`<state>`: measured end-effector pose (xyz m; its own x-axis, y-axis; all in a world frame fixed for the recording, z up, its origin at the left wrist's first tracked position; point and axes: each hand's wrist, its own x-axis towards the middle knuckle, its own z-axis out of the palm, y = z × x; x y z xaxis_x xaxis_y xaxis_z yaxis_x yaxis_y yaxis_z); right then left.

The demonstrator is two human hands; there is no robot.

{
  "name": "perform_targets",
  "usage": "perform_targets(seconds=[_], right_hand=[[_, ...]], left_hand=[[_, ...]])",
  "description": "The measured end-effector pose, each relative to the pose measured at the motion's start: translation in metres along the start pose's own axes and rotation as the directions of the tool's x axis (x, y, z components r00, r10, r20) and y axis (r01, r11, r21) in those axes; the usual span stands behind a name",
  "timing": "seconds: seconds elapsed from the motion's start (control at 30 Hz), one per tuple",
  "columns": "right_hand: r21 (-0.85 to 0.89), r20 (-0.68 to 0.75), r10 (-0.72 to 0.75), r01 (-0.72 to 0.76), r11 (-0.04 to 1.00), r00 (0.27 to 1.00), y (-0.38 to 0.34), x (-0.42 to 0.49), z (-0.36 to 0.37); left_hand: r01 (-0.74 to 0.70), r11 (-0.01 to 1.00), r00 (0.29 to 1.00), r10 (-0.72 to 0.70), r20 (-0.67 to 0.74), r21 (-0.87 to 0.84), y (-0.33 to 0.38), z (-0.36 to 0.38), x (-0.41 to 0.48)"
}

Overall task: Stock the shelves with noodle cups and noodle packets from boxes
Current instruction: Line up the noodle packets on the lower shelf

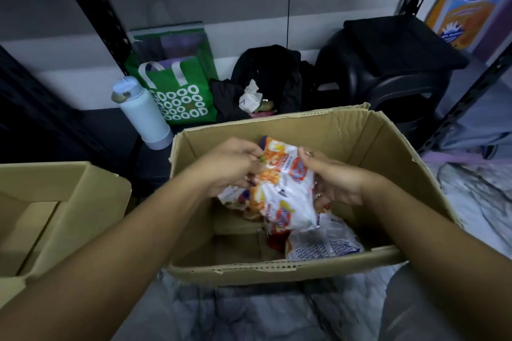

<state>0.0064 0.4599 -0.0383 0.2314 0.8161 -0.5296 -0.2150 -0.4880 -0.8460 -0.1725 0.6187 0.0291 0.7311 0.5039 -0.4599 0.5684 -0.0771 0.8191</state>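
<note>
Over corrugated box (327,124): both hands grip crinkly packets (285,191).

The view is dim and cool-toned under soft light; the glossy white and orange noodle packet (288,196) is brightest, and the open brown cardboard box (346,135) darkens toward its bottom. Wide-angle distortion bends the black perforated metal shelf posts (91,5) at the edges, and blur smears the marbled grey floor (471,196).

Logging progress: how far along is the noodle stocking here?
Done: the left box shows only bare cardboard; the open box looks mostly emptied. In hand: left hand and right hand grip noodle packets over it. Left: loose packets on its floor; no stocked shelf is in view.
</note>
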Motion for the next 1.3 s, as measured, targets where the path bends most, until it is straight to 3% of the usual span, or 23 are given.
perform_targets(seconds=[0.07,0.13,0.23,0.27,0.33,0.43,0.57,0.67,0.73,0.9,0.97,1.03,1.1,1.3], right_hand=[[-0.076,-0.14,-0.026,0.016,0.997,0.99,0.004,-0.002,-0.013],[-0.149,-0.304,-0.022,-0.025,0.988,0.953,0.01,0.0,-0.031],[-0.284,-0.464,-0.08,-0.063,0.957,0.882,0.017,0.0,-0.053],[-0.366,-0.481,-0.113,-0.082,0.927,0.869,0.018,-0.001,-0.057],[-0.515,-0.489,-0.179,-0.117,0.849,0.854,0.017,-0.005,-0.059],[-0.582,-0.505,-0.239,-0.123,0.803,0.829,0.016,-0.007,-0.059],[-0.557,-0.478,-0.264,-0.057,0.828,0.838,0.016,-0.004,-0.056],[-0.489,-0.433,-0.244,0.002,0.873,0.868,0.013,-0.003,-0.052],[-0.427,-0.416,-0.212,0.016,0.904,0.884,0.013,-0.003,-0.051],[-0.277,-0.315,-0.024,-0.067,0.959,0.949,0.017,0.001,-0.044],[-0.351,-0.273,0.064,-0.162,0.922,0.96,0.026,0.007,-0.039],[-0.548,-0.23,0.128,-0.237,0.802,0.965,0.034,0.01,-0.031],[-0.626,-0.232,0.156,-0.27,0.731,0.96,0.039,0.012,-0.025],[-0.51,-0.294,0.127,-0.268,0.817,0.947,0.047,0.015,-0.026]], left_hand=[[-0.027,0.999,0.996,0.029,0.079,-0.024,-0.007,0.021,0.012],[-0.068,0.996,0.989,0.06,0.132,0.059,-0.013,0.03,0.029],[-0.151,0.881,0.987,0.159,0.021,0.449,-0.031,0.027,0.063],[-0.136,0.799,0.985,0.175,-0.009,0.585,-0.042,0.026,0.076],[-0.048,0.652,0.997,0.072,0.001,0.757,-0.066,0.026,0.097],[0.047,0.582,0.995,-0.096,0.011,0.812,-0.095,0.031,0.113],[0.058,0.452,0.995,-0.101,-0.014,0.89,-0.111,0.044,0.116],[-0.01,0.366,0.999,0.034,-0.003,0.93,-0.104,0.044,0.112],[-0.064,0.355,0.992,0.125,0.021,0.933,-0.098,0.036,0.109],[-0.031,0.366,0.997,0.072,0.005,0.93,-0.094,0.014,0.092],[0.01,0.391,1.0,0.022,-0.021,0.921,-0.099,0.007,0.089],[0.025,0.41,1.0,-0.018,-0.02,0.912,-0.11,0.006,0.089],[0.024,0.434,0.999,-0.052,-0.001,0.901,-0.12,0.009,0.092],[0.141,0.516,0.973,-0.23,-0.022,0.845,-0.123,0.028,0.089]])
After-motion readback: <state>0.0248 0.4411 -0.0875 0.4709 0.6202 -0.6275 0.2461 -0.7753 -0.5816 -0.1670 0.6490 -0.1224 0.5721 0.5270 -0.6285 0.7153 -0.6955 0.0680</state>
